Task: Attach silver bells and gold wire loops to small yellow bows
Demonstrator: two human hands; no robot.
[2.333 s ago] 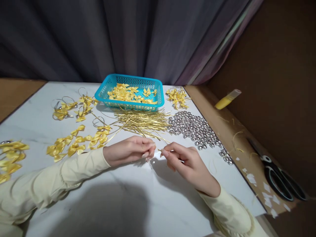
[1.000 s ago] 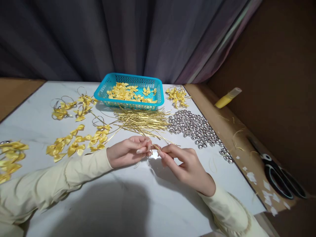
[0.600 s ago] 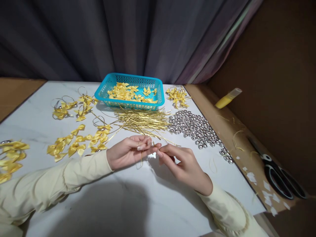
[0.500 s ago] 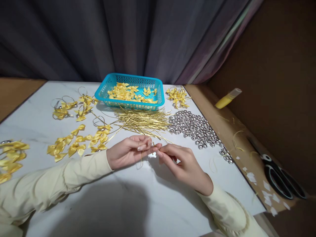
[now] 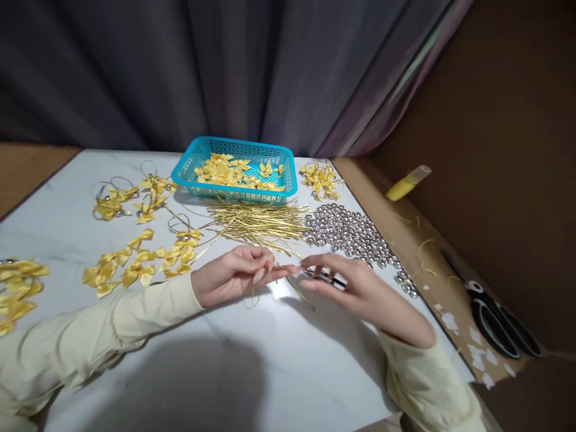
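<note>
Fingers of the left hand (image 5: 234, 276) pinch a gold cord (image 5: 294, 287) slanting right-near; right hand (image 5: 360, 288) open.

White marbled surface (image 5: 252, 372), teal basket (image 5: 237, 191) set at its far side, gold wires (image 5: 258, 221), silver bells (image 5: 348, 234) and yellow bows (image 5: 135, 264) spread across it

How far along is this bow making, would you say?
Finished bows with loops lie at the left of the table. The left hand pinches a gold cord, the right hand beside it. Many gold cords, silver bells and basket bows remain.
</note>
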